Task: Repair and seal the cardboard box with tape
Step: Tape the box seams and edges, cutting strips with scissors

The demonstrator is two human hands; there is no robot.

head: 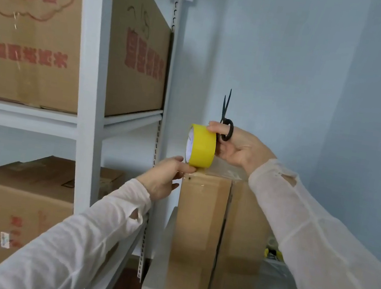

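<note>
We saw the right hand (236,149) curled round the yellow roll of tape (203,146), fingers (213,128) pinching its rim, black scissors (225,117) hooked on one finger, blades up. The roll stood on edge on the tall brown cardboard box (197,233), just below those fingers. The left hand (166,178) pinched the box's top left corner, thumb under the roll. The box stood on the grey desk (159,252), beside a white metal shelf rack (91,127).

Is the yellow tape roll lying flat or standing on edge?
On edge: the tape roll stands upright at the box top, its core facing left.
</note>
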